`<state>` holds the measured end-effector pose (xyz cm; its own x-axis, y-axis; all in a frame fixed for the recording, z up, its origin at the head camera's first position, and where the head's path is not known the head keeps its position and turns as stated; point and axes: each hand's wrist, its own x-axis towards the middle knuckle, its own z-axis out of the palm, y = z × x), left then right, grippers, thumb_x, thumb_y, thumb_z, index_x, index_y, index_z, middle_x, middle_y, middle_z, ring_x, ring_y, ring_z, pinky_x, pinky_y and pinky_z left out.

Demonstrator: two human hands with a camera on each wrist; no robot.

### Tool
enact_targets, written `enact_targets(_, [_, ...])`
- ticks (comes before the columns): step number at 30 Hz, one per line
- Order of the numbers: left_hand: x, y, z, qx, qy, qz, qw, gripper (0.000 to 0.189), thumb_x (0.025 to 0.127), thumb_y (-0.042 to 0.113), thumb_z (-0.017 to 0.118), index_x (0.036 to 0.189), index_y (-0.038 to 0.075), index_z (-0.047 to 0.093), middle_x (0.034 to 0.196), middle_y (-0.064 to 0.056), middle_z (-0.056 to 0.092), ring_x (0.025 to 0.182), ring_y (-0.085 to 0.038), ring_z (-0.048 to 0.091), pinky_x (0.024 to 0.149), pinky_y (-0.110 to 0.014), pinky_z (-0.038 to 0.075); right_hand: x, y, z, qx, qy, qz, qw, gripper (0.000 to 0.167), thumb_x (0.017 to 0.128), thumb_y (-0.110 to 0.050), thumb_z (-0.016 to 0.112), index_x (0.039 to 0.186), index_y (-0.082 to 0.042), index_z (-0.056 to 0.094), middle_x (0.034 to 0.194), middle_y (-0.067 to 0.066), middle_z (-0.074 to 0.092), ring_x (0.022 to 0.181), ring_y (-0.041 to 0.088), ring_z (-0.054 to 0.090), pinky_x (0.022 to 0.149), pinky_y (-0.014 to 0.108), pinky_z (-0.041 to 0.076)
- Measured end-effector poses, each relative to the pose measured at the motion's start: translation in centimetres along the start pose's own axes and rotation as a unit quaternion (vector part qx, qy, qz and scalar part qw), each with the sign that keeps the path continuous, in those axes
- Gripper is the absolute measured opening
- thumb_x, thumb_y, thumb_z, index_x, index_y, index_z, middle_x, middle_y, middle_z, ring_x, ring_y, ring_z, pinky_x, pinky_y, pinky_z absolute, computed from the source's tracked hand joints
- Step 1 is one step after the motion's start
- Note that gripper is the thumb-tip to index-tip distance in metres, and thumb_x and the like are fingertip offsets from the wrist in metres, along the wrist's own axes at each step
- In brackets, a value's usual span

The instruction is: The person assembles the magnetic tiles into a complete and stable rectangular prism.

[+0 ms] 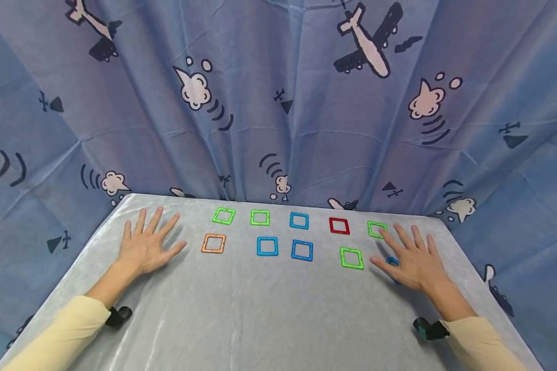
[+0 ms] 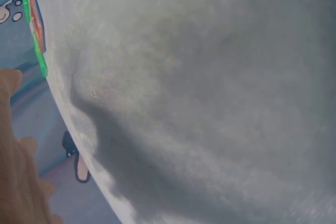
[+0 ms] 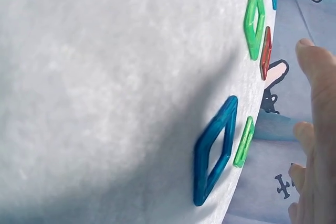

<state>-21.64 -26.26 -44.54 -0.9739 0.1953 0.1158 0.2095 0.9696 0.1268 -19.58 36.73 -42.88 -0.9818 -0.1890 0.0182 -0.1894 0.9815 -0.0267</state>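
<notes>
My left hand (image 1: 144,251) hovers over the left of the table with fingers spread, holding nothing. Its thumb points toward an orange square frame (image 1: 212,251), the nearest piece to it. On the other side my right hand (image 1: 416,264), also spread and empty, hangs over a blue square frame (image 3: 201,174) that it partly covers in the head view. Beyond its fingertips lies a green square frame (image 1: 369,230), and left of the thumb another green frame (image 1: 351,267). Both hands cast shadows on the cloth.
More flat plastic square frames lie in two rows toward the back: green ones, blue ones (image 1: 267,254) and a red one (image 1: 339,233). Silvery cloth covers the table (image 1: 269,314). A blue curtain (image 1: 250,103) printed with airplanes hangs behind and at the sides.
</notes>
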Motion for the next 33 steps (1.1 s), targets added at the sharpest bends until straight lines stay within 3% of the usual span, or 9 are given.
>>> enact_targets(7, [-0.1,0.1,-0.2,-0.013,0.013,0.015,0.9997,0.080,0.098,0.069,0.045,0.160,0.020,0.034,0.163,-0.023,0.020,0.146,-0.055,0.008,0.108,-0.075,0.006,0.0,-0.1,-0.7,0.053,0.012,-0.043,0.9976,0.088,0.095,-0.068,0.056,0.161,-0.015,0.032,0.161,0.028,0.021,0.144,0.058,0.010,0.108,0.074,0.006])
enact_targets(14, [-0.3,0.2,-0.2,-0.061,0.054,0.052,0.9953,0.069,0.099,0.053,0.057,0.153,0.011,0.044,0.154,-0.022,0.039,0.139,-0.051,0.030,0.101,-0.073,0.029,0.1,-0.1,-0.5,0.159,0.042,-0.105,0.9809,0.074,0.095,-0.044,0.072,0.151,-0.004,0.045,0.148,0.028,0.043,0.134,0.051,0.037,0.101,0.071,0.030])
enact_targets(22, [-0.4,0.9,-0.2,-0.150,0.069,0.087,0.9824,0.052,0.098,0.037,0.066,0.140,0.006,0.057,0.137,-0.018,0.056,0.125,-0.045,0.051,0.099,-0.063,0.040,-0.4,-0.1,-0.3,0.253,0.051,-0.109,0.9599,0.056,0.096,-0.029,0.074,0.140,0.003,0.056,0.135,0.022,0.057,0.118,0.042,0.056,0.091,0.059,0.049])
enact_targets(27, [-0.4,1.1,-0.2,-0.189,0.078,0.098,0.9740,0.045,0.097,0.031,0.069,0.133,0.005,0.062,0.131,-0.013,0.061,0.120,-0.038,0.056,0.098,-0.057,0.044,-0.6,0.0,-0.1,0.298,0.052,-0.103,0.9475,0.051,0.095,-0.023,0.076,0.135,0.004,0.059,0.130,0.019,0.060,0.114,0.040,0.061,0.090,0.055,0.051])
enact_targets(33, [-0.3,1.4,0.0,-0.252,0.076,0.119,0.9574,0.041,0.095,0.021,0.073,0.129,0.000,0.063,0.125,-0.013,0.064,0.111,-0.038,0.063,0.090,-0.053,0.050,-0.9,-0.4,0.3,0.329,0.038,-0.094,0.9388,0.051,0.095,-0.023,0.076,0.134,0.005,0.060,0.131,0.020,0.061,0.113,0.039,0.062,0.090,0.053,0.051])
